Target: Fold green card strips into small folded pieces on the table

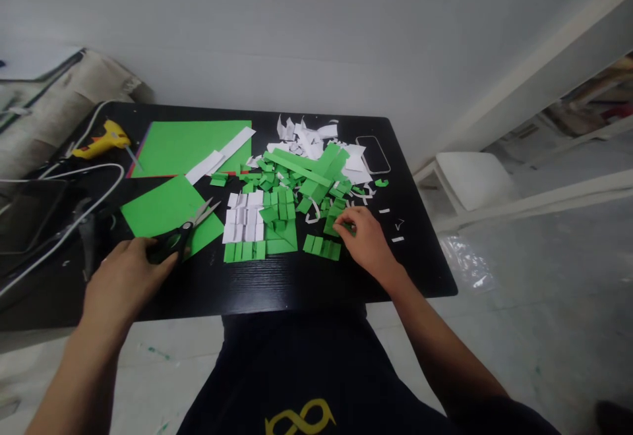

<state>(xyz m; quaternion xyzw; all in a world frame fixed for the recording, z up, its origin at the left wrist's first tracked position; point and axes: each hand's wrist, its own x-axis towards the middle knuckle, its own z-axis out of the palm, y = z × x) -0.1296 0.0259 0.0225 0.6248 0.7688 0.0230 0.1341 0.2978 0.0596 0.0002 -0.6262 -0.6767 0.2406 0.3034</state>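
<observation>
My left hand is closed around the handles of a pair of scissors. The slightly parted blades lie over a green paper sheet. On the right, my right hand pinches the edge of a green folded paper piece. Just below it lies another green folded paper strip. Between the hands is a square of folded paper strips, with a white block, green strips and a plain green part.
Green and white paper scraps are heaped at the table's back. A yellow glue gun, a white cable and stacked green sheets lie left. A phone-shaped outline sits back right. A white stool stands beyond the table.
</observation>
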